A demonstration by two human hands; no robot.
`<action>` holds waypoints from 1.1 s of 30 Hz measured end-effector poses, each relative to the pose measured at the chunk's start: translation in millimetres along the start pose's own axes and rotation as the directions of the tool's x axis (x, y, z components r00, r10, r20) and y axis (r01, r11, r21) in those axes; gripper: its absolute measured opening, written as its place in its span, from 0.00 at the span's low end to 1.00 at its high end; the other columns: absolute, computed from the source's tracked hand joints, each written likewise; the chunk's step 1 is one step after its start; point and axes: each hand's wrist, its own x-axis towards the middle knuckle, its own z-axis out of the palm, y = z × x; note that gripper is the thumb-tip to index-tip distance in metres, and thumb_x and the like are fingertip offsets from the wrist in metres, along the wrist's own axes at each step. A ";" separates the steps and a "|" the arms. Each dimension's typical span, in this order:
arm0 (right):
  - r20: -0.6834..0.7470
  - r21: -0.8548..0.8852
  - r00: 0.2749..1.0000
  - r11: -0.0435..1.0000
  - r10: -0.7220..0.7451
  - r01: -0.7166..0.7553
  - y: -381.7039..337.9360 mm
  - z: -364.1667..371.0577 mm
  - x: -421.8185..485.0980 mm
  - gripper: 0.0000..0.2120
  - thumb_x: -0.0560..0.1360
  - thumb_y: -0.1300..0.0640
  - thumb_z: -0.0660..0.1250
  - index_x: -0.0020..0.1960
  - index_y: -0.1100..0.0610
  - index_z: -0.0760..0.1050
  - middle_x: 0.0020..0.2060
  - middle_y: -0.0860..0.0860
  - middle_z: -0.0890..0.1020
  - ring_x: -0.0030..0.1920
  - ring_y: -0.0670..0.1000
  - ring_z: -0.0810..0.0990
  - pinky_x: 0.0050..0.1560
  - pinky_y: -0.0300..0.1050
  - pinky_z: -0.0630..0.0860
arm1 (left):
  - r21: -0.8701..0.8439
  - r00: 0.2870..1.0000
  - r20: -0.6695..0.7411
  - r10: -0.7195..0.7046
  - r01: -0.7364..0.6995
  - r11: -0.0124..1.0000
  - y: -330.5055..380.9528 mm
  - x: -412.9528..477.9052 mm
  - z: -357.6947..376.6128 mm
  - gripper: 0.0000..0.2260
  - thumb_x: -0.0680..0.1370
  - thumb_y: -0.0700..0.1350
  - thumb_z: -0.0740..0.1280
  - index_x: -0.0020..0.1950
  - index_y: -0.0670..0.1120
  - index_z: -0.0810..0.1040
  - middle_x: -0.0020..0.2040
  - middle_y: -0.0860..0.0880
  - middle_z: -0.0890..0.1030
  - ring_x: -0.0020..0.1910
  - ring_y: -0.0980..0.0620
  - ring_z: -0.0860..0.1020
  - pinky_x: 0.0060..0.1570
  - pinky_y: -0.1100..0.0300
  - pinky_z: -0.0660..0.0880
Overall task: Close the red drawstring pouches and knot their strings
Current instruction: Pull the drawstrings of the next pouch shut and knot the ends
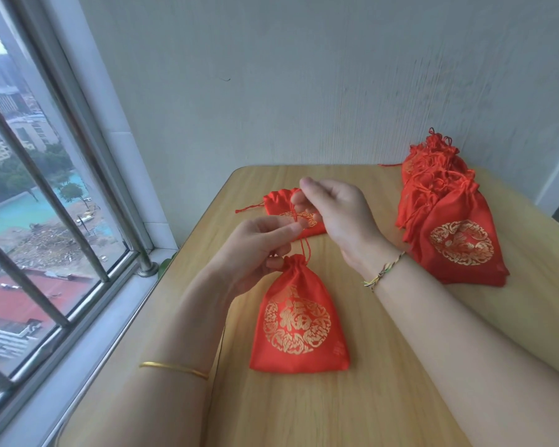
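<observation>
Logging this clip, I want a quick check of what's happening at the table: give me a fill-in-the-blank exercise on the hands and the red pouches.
1. The left hand and the right hand both pinch the thin red ____ of the near red satin pouch with the gold emblem.
2. That pouch rests on the light wooden ____.
3. The pile of red pouches sits on the person's ____ side.
Missing words: string; table; right.

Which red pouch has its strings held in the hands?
The lone pouch nearest the person, mouth cinched; left hand and right hand pinch its strings. The flat pouch behind and the pile at right lie untouched.
</observation>
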 end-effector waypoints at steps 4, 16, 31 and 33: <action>-0.012 0.001 0.999 0.999 0.050 -0.050 8.4 -3.4 1.9 0.14 0.79 0.54 0.59 0.38 0.56 0.77 0.33 0.49 0.80 0.33 0.39 0.77 0.34 0.31 0.72 | -0.020 0.999 -0.040 0.005 -0.005 1.000 0.6 0.5 1.7 0.06 0.75 0.42 0.66 0.46 0.39 0.78 0.32 0.48 0.66 0.26 0.58 0.62 0.19 0.70 0.60; 0.151 -0.203 0.973 0.969 0.174 -0.141 31.5 -6.6 -11.9 0.08 0.79 0.57 0.59 0.45 0.58 0.75 0.34 0.50 0.78 0.32 0.46 0.76 0.32 0.38 0.69 | -0.158 0.991 -0.128 0.039 -0.060 0.986 0.1 1.3 -2.9 0.05 0.78 0.39 0.63 0.43 0.40 0.76 0.31 0.49 0.75 0.25 0.58 0.69 0.21 0.69 0.65; 0.073 0.014 0.989 0.992 0.127 -0.128 31.8 0.4 -18.9 0.08 0.70 0.56 0.63 0.33 0.57 0.73 0.35 0.50 0.78 0.36 0.47 0.75 0.36 0.40 0.70 | -0.179 0.981 -0.193 -0.017 -0.018 0.984 -3.1 4.1 -11.8 0.04 0.76 0.33 0.65 0.42 0.39 0.75 0.32 0.46 0.79 0.29 0.55 0.77 0.31 0.66 0.76; 0.077 0.066 0.983 0.982 0.169 -0.175 32.8 -0.6 -15.8 0.07 0.68 0.55 0.60 0.41 0.56 0.74 0.38 0.49 0.79 0.36 0.46 0.76 0.33 0.37 0.71 | -0.152 0.987 -0.161 0.001 -0.026 0.988 -2.0 3.3 -9.7 0.05 0.76 0.32 0.64 0.43 0.40 0.75 0.34 0.46 0.79 0.30 0.55 0.77 0.32 0.66 0.76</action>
